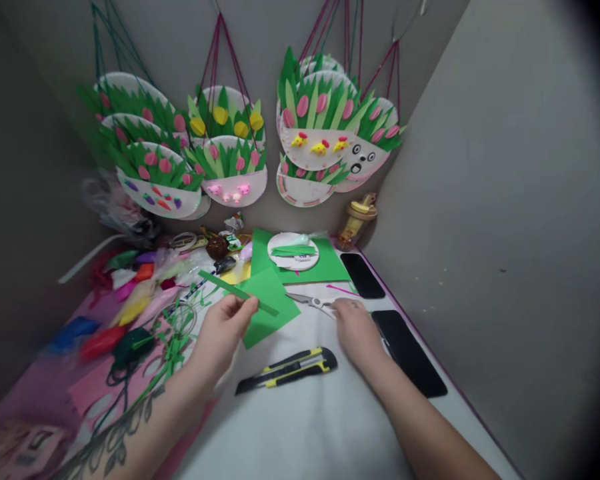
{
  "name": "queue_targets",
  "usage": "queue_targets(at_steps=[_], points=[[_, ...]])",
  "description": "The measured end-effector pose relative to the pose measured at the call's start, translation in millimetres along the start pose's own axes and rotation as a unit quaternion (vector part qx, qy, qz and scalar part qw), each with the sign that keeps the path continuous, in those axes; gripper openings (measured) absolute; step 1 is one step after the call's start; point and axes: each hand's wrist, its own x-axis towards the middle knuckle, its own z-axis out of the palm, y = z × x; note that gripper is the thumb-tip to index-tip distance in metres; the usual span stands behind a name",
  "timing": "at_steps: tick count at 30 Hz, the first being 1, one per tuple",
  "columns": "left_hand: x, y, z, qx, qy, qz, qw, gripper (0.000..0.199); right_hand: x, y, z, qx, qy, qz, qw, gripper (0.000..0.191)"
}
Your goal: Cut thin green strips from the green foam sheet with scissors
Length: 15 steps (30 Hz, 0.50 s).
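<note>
My left hand (pixel 225 327) pinches a narrow green paper strip (pixel 237 292), held slantwise above a green paper sheet (pixel 270 310). At the right, my right hand (pixel 355 327) has its curled fingers on the handle end of the scissors (pixel 313 301), whose blades point left over the sheet's edge. Nearer to me, a black and yellow utility knife (pixel 290 370) lies on the white table between my forearms. Behind the sheet, a white paper plate (pixel 293 264) bears cut green strips and rests on larger green paper (pixel 330 267).
Two black phones (pixel 363 275) (pixel 410 353) lie along the table's right edge. A yellow-lidded bottle (pixel 355 223) stands at the back right. Colourful bags and green scraps (pixel 177 343) crowd the left. Decorated paper-plate baskets (pixel 235 173) hang on the wall.
</note>
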Motion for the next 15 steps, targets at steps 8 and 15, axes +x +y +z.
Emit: queue_targets(at_steps=[8, 15], points=[[9.5, -5.0, -1.7, -0.18, -0.009, -0.097, 0.979, 0.04, 11.8, 37.7, 5.9, -0.147, -0.12, 0.013, 0.982, 0.03], [12.3, 1.8, -6.0, -0.203, 0.016, -0.109, 0.973, 0.041, 12.0, 38.5, -7.4, -0.095, -0.141, 0.01, 0.985, 0.029]])
